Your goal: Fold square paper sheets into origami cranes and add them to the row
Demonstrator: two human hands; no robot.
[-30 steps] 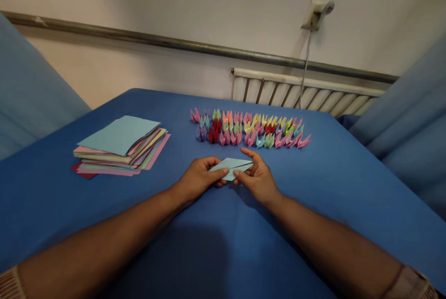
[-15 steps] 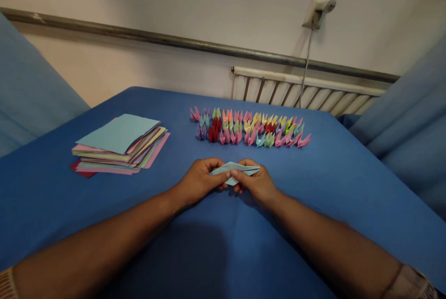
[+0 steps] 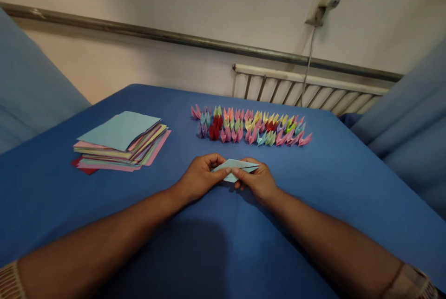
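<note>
A light blue folded paper (image 3: 232, 164), shaped like a long diamond with a slit toward its right point, is held between both hands just above the table. My left hand (image 3: 201, 174) is closed on its left end, thumb on top and fingers behind. Gripping the right half is my right hand (image 3: 259, 179), its thumb pressed on the paper near the middle, close to the left thumb. Some fingertips of both hands are hidden behind the paper. Beyond the hands stand several rows of small folded paper cranes (image 3: 251, 127) in pink, red, yellow, green, blue and purple.
A stack of coloured paper sheets (image 3: 120, 132) lies on the left, light blue on top. The blue-covered table (image 3: 313, 206) reaches back to a wall with a metal rail (image 3: 195, 41), a radiator (image 3: 278, 83) and a socket with a cord (image 3: 318, 11). Blue curtains (image 3: 414, 104) hang at both sides.
Both hands still hold the folded paper, which is tilted slightly differently, with more of its upper face showing. The camera view has shifted a little.
</note>
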